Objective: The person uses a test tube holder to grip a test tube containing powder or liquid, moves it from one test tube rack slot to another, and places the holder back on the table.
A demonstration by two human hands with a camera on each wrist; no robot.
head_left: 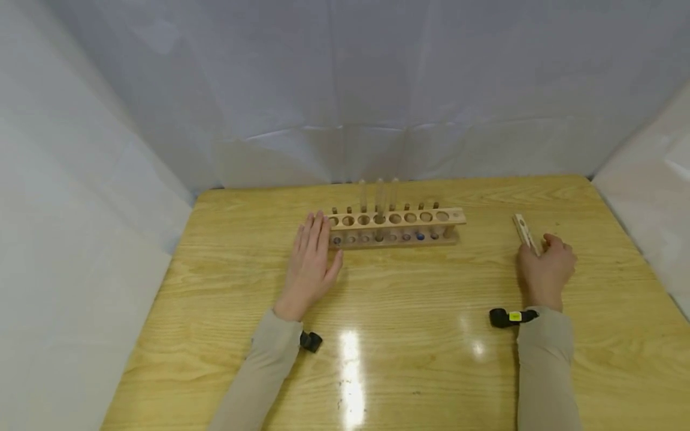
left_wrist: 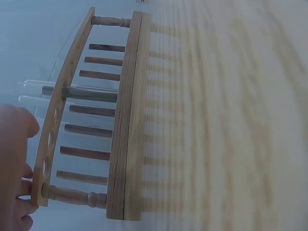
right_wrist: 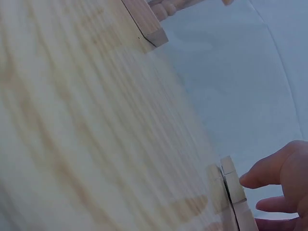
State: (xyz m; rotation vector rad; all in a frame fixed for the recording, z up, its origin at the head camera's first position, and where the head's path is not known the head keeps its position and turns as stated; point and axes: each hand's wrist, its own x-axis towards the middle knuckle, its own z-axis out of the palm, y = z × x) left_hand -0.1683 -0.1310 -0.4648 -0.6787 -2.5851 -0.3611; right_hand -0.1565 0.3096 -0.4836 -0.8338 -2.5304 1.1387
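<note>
A wooden test tube rack (head_left: 455, 216) stands upright toward the back of the table. Clear glass test tubes (head_left: 380, 197) rise above its middle; one passes through a front hole, and others appear to be over the back pegs. My left hand (head_left: 309, 257) rests its straight fingers against the rack's left end, thumb spread to the side. On the right, a wooden test tube clamp (head_left: 521, 224) lies on the table. Around its near end is my right hand (head_left: 547, 269), with thumb and fingers apart; in the right wrist view the thumb (right_wrist: 262, 173) comes close to the clamp (right_wrist: 234, 187).
The wooden table (head_left: 420, 335) has a glossy top with light reflections. White sheeting (head_left: 280, 90) hangs behind its back edge and along both sides. Each wrist carries a black camera strap (head_left: 504, 318).
</note>
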